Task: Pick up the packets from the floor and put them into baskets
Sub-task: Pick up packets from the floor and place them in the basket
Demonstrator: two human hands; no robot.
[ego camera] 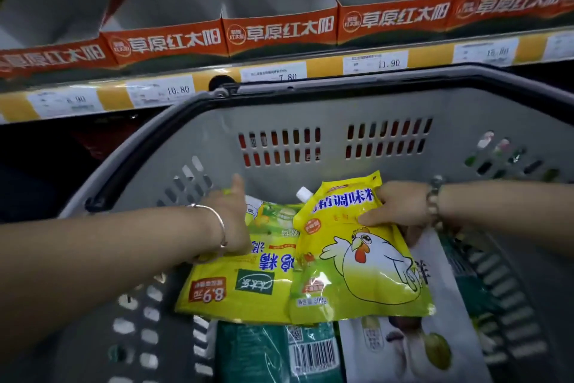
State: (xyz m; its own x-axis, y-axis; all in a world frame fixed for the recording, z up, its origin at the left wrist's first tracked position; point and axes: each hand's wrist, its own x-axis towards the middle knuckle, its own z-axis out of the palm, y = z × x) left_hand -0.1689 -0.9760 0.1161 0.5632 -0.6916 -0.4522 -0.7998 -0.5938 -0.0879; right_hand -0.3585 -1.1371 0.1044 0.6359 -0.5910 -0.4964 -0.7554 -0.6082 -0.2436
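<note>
A grey plastic basket (pixel 326 109) fills most of the view. Inside it, my right hand (pixel 400 207) pinches the top edge of a yellow spouted packet with a cartoon chicken (pixel 363 261). My left hand (pixel 231 215), thumb up, grips the far end of a second yellow-green packet (pixel 245 283) lying upside down beside the first. Both packets are low inside the basket, over other goods. The left fingers are hidden behind the packet.
Under the yellow packets lie a green packet with a barcode (pixel 279 351) and a white packet with mushroom pictures (pixel 413 348). Behind the basket stands a shelf of orange and white cartons (pixel 279 28) with a yellow price rail (pixel 161 93).
</note>
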